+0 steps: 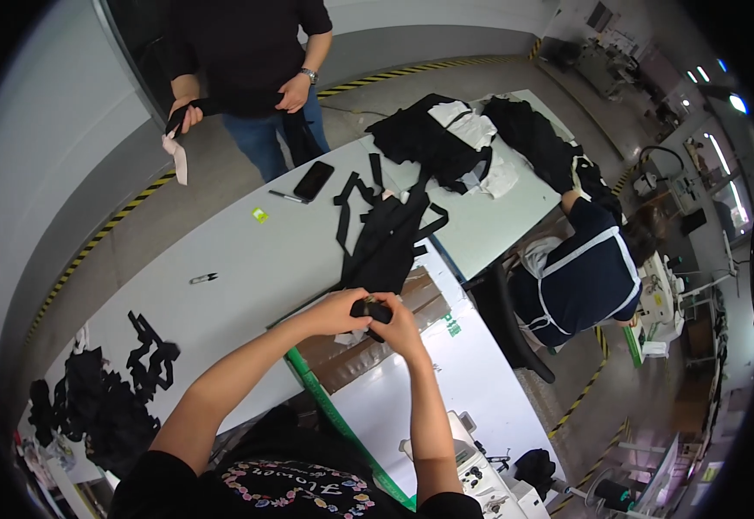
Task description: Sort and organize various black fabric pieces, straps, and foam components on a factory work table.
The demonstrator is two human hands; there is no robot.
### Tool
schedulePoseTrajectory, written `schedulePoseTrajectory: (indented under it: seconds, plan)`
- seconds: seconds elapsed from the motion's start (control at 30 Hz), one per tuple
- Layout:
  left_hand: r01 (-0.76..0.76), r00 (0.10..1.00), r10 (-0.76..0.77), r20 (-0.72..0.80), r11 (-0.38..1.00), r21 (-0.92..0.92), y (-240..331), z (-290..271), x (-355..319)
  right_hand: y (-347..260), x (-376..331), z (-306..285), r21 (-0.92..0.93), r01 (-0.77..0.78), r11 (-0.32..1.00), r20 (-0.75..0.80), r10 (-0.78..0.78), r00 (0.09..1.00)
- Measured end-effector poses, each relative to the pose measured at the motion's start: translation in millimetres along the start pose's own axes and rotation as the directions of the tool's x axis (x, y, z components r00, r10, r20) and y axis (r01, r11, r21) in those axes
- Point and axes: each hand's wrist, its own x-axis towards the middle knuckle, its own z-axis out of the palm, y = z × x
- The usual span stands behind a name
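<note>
Both my hands meet at the middle of the head view, over a brown taped cardboard sheet [342, 353]. Between them is a small folded piece of black fabric [374, 310], with a small tan spot at its centre that is too small to make out. My left hand [339, 313] pinches its left side. On the other side, the fingers of my right hand [401, 329] are closed on the same piece. Just beyond my hands lies a black garment with long straps [390, 242], spread over the table.
A phone [314, 182], a pen [287, 197], a yellow-green packet [260, 214] and thread snips [204, 278] lie on the white table [221, 242]. Black fabric [105, 406] is heaped left. A sewing machine [481, 471] stands near right. One person stands opposite; another sits right.
</note>
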Motion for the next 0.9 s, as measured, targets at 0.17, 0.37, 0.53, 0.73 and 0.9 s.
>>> schedulePoseTrajectory:
  seconds: [0.17,0.37,0.53,0.73,0.9]
  plan:
    - [-0.058,0.993,0.078,-0.085,0.975,0.213,-6.3,16.0,-2.9,6.5,-13.1,9.7,-0.072,-0.002,0.997,-0.056,-0.002,0.998]
    - [-0.058,0.972,0.136,-0.191,0.929,0.367,-5.3,35.5,-8.5,7.8,-31.5,20.7,-0.121,0.006,0.993,-0.142,-0.023,0.99]
    - [-0.106,0.948,0.224,-0.225,0.891,0.441,-10.8,48.4,-22.6,6.6,-47.7,31.6,-0.205,-0.02,0.979,-0.153,-0.012,0.988]
    - [-0.112,0.931,0.277,-0.238,0.836,0.537,-33.8,63.9,-64.8,20.5,-79.3,67.3,-0.49,0.055,0.87,-0.184,-0.165,0.969]
    - [-0.015,0.978,0.115,-0.172,0.867,0.498,-101.6,70.4,-153.1,47.4,-142.4,109.1,-0.476,-0.289,0.831,-0.253,0.186,0.949]
